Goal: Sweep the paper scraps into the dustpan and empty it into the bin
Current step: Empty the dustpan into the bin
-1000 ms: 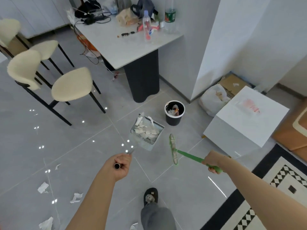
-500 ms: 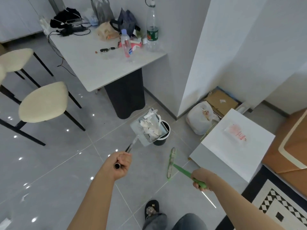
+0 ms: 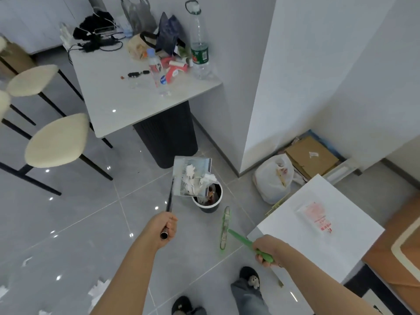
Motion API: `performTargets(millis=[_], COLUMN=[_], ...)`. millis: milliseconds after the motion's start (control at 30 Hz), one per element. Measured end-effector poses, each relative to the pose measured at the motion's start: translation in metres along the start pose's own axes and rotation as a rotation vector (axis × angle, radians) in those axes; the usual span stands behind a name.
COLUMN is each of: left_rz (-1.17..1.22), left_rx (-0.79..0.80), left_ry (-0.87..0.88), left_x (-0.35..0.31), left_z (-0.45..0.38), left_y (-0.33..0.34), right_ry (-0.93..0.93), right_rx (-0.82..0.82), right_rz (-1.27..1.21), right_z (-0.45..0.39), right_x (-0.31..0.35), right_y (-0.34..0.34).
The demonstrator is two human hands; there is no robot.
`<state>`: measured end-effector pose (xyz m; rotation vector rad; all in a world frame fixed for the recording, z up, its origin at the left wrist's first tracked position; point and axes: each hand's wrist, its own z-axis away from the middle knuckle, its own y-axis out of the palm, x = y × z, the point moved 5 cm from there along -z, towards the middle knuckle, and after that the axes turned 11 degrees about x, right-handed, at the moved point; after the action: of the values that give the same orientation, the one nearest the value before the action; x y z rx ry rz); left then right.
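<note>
Scraps on floor: white paper scraps (image 3: 98, 289) lie near the left forearm.
Right hand (image 3: 264, 250): fingers curled round the green broom (image 3: 238, 237) handle; its head lies ahead of them on the floor.
Left hand (image 3: 167, 226): fingers wrapped round the dustpan (image 3: 192, 176) pole.
Dustpan: beyond the left fingers, tilted, paper-filled, over the bin (image 3: 208, 197).
Counter (image 3: 127, 103): farther off, cluttered.

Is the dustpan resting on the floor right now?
No, the left hand holds the dustpan raised and tilted over the bin, paper scraps inside.
</note>
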<state>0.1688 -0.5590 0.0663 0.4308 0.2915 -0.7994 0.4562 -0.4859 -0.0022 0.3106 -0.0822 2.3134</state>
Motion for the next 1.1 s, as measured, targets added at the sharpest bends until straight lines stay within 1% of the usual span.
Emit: performTargets(millis=[133, 300, 367, 500, 600, 733, 833, 967, 1033, 1100], left_rz=[-0.072, -0.143, -0.155, -0.281, -0.387, -0.48, -0.603, -0.737, -0.815, -0.88], left_rx=[-0.086, -0.199, -0.211, -0.232, -0.227, -0.262, -0.273, -0.289, -0.297, -0.312], left_ry=[0.016, 0.018, 0.024, -0.006, -0.007, 0.001, 0.034, 0.022, -0.023, -0.069], left_x=[0.005, 0.015, 0.014, 0.019, 0.024, 0.027, 0.022, 0.012, 0.007, 0.004], left_z=[-0.009, -0.021, -0.025, -0.026, -0.028, -0.028, -0.026, -0.028, -0.028, -0.029], left_y=[0.028, 0.036, 0.038, 0.043, 0.045, 0.036, 0.029, 0.017, 0.012, 0.006], right_ry=[-0.009, -0.013, -0.055, -0.088, -0.094, -0.059, -0.11, -0.104, -0.076, -0.02], right_rx=[-0.03, -0.052, -0.076, -0.108, -0.121, -0.109, -0.125, -0.125, -0.117, -0.163], right_rz=[0.074, 0.115, 0.154, 0.231, 0.196, 0.241, 0.212, 0.25, 0.245, 0.212], right_z=[-0.001, 0.0, 0.005, 0.01, 0.011, 0.012, 0.01, 0.013, 0.014, 0.011], right_x=[0.011, 0.024, 0.035, 0.044, 0.049, 0.054, 0.06, 0.061, 0.059, 0.055], right_y=[-0.036, -0.047, -0.045, -0.039, -0.033, -0.023, -0.018, -0.008, -0.002, -0.002])
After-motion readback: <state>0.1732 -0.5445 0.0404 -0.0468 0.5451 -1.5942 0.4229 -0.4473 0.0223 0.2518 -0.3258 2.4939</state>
